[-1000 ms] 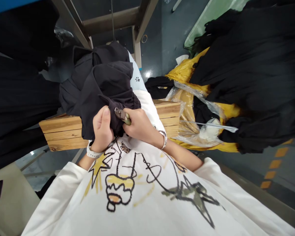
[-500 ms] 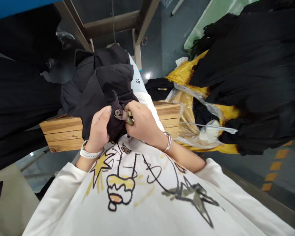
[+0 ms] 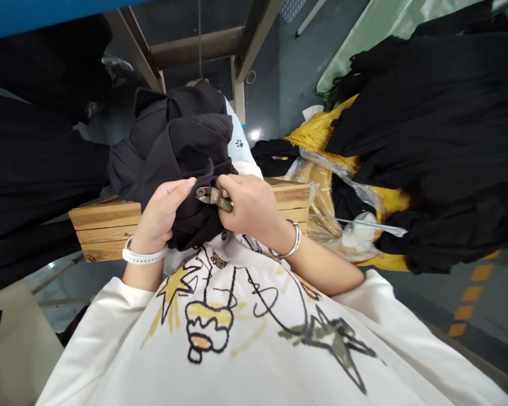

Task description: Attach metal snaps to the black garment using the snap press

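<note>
A dark garment [image 3: 169, 141] lies bunched over my lap, with a strip of its cloth sticking up between my hands. My left hand [image 3: 163, 211] pinches the garment's edge, thumb on top. In my right hand [image 3: 252, 206] are small cutting pliers [image 3: 214, 197] with worn greenish handles, their metal head pointing left over the cloth. The fingertips of my right hand also touch the fabric. A small dark round button [image 3: 224, 235] shows at the garment's lower edge. Whether the pliers' jaws hold any cloth is unclear.
The wooden bench [image 3: 105, 225] is under the garment. Piles of black cloth [image 3: 432, 141] lie at right over yellow fabric [image 3: 322, 124] and clear plastic. More dark cloth [image 3: 34, 186] hangs at left. A table frame [image 3: 198, 51] stands ahead.
My left hand has shifted slightly down and left, its wrist turned outward. The garment's lower part is spread more, and the button has come into view. The pliers remain in my right hand.
</note>
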### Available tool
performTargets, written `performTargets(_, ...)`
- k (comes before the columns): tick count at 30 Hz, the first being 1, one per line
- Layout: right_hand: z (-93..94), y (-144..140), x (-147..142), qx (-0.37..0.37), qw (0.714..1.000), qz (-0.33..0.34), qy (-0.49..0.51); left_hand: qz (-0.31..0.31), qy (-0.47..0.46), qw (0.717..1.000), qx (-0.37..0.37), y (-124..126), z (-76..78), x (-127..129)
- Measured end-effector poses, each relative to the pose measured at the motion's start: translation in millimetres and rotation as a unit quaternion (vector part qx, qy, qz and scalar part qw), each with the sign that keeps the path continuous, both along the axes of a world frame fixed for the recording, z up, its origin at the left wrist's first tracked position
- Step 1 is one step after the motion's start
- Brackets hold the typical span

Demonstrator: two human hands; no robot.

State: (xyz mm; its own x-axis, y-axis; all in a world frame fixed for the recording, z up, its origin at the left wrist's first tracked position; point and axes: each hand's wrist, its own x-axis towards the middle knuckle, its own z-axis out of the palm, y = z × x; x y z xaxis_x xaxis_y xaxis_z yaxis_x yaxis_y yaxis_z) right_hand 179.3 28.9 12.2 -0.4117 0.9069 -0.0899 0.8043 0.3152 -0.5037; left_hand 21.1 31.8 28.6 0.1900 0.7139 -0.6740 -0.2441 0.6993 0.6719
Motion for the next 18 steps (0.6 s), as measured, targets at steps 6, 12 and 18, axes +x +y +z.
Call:
performTargets(6, -1.8, 2.1, -3.3, -0.038, 0.999, 0.004, -0.016, -0.019, -0.02, 0.999, -0.035, 10.1, 5.9, -3.5)
performTargets(12, -5.1, 9.5, -1.7, -0.075, 0.996, 0.032, -0.023, -0.016, -0.003, 0.999, -0.032, 13.4, 1.7, -1.6)
performTargets(18, -13.4, 16.0, -3.7, -0.064, 0.996, 0.028, 0.049, 0.053, 0.006, 0.998, 0.019, 11.7, -8.9, 2.0)
